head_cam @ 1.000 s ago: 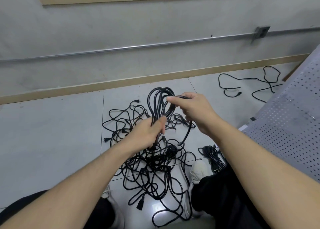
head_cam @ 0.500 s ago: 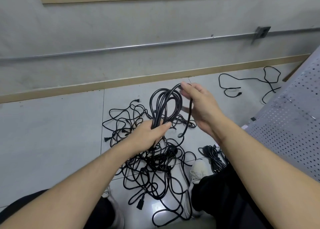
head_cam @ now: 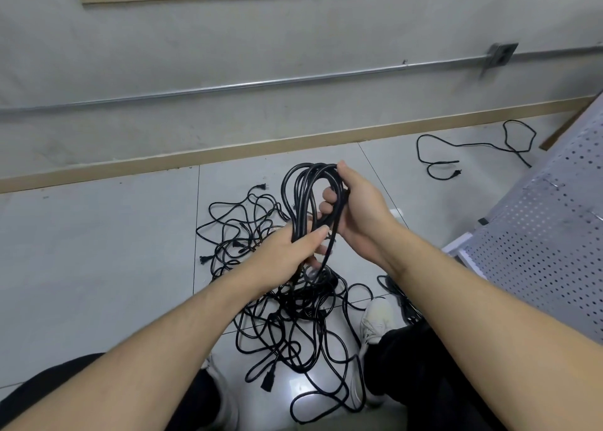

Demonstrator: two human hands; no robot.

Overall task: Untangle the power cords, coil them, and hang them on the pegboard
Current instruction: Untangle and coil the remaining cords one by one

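This looks like a workshop or utility room, not a home. A bare grey wall (head_cam: 195, 45) fills the top of the frame, with an exposed metal conduit (head_cam: 261, 83) running across it to a surface-mounted junction box (head_cam: 501, 55) at upper right. The floor is large pale grey tiles (head_cam: 81, 251) edged by a tan skirting strip (head_cam: 228, 151). A perforated grey metal panel (head_cam: 548, 251) stands at the right edge.
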